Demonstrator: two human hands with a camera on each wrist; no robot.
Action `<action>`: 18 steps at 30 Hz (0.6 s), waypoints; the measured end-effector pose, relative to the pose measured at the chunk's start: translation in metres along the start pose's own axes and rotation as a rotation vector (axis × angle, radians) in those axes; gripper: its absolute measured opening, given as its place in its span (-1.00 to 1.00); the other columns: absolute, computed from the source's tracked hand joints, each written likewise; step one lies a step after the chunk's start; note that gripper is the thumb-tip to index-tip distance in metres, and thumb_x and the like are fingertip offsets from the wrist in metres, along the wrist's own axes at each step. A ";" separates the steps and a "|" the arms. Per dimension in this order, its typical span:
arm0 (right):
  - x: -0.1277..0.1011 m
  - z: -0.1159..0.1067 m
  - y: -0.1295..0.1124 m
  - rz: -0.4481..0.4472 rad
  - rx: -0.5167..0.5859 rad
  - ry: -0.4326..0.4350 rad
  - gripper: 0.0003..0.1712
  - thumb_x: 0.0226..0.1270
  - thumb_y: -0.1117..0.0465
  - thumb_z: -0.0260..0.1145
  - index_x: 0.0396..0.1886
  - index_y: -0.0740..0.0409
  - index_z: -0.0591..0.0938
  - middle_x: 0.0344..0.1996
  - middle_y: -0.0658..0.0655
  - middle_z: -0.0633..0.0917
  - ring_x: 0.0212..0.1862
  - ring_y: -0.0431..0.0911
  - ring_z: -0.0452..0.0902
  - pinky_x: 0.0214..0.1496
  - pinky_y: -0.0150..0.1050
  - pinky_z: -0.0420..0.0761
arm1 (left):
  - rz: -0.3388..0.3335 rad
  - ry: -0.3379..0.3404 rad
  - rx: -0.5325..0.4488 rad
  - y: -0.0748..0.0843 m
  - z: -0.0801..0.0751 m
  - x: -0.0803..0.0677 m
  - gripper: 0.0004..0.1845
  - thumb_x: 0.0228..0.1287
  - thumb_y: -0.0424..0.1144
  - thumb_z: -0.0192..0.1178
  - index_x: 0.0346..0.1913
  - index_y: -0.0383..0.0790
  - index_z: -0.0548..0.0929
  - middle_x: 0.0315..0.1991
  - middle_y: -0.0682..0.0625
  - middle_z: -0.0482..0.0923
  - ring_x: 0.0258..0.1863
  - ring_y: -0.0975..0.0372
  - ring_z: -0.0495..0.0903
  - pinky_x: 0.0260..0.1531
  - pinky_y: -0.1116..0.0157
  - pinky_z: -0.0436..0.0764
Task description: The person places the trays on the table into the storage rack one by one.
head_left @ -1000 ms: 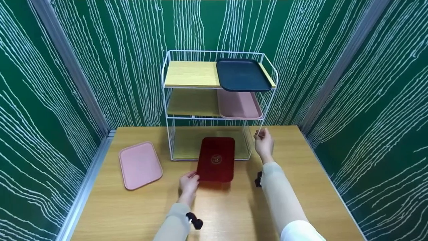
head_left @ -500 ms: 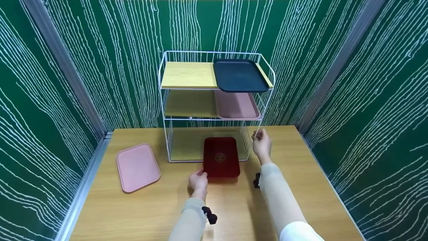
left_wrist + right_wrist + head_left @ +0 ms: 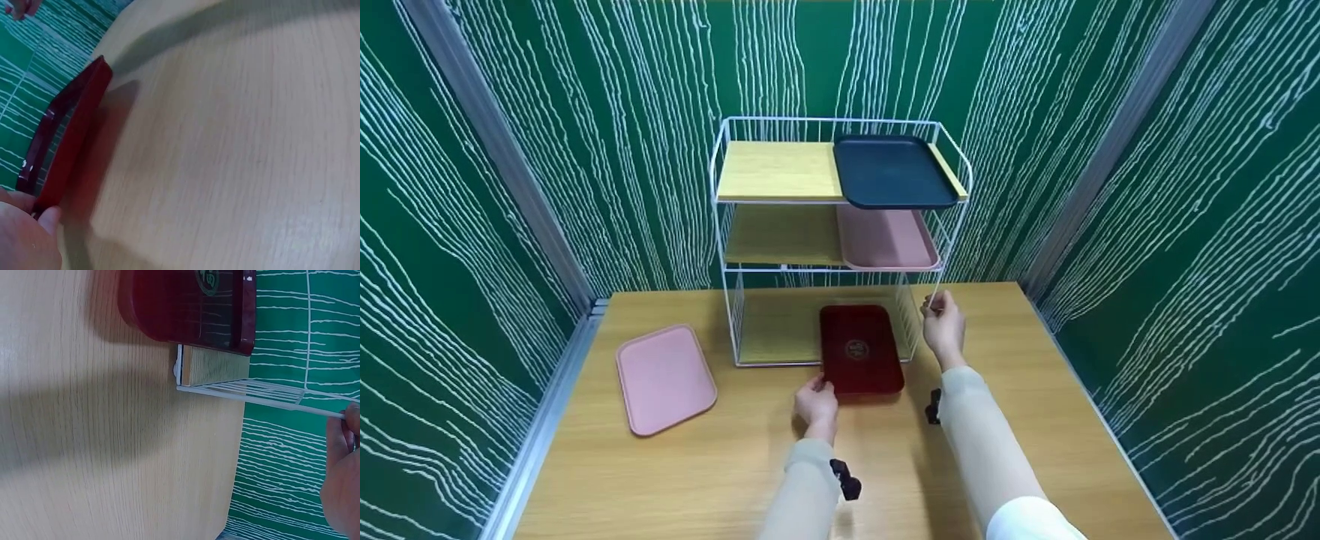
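Red tray (image 3: 861,349) pinched in left hand (image 3: 815,400) grip; right hand (image 3: 943,327) grips white rack (image 3: 724,225) upright.

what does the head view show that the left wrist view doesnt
Only the head view shows the white wire rack, the dark blue tray on its top shelf, a pink tray on the middle shelf, another pink tray on the table, and the right hand holding the rack's front post. Only the left wrist view shows the red tray's underside edge-on. Both show the left hand holding the red tray at its near corner.
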State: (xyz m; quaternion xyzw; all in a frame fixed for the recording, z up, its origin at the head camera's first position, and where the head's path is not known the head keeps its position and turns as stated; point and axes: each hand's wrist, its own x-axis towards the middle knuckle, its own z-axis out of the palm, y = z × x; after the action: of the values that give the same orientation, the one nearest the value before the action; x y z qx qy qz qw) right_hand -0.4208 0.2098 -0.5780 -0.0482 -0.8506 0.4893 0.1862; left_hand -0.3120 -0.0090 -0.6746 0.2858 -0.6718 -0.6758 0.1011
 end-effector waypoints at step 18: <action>-0.002 0.001 -0.003 0.002 0.016 0.004 -0.90 0.48 0.48 0.28 -0.11 0.30 0.57 -0.02 0.34 0.76 0.12 0.21 0.69 0.24 0.09 0.62 | 0.037 -0.243 -0.114 -0.012 0.006 0.009 -0.22 0.21 -0.67 0.40 0.51 -0.54 0.39 0.40 -0.45 0.47 0.38 -0.20 0.54 -0.12 0.19 0.79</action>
State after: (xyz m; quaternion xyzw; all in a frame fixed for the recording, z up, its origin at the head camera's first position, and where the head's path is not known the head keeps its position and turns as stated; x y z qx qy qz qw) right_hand -0.4190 0.2071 -0.5766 -0.0484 -0.8463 0.4962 0.1878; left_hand -0.3196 -0.0083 -0.6887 0.1832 -0.6448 -0.7405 0.0473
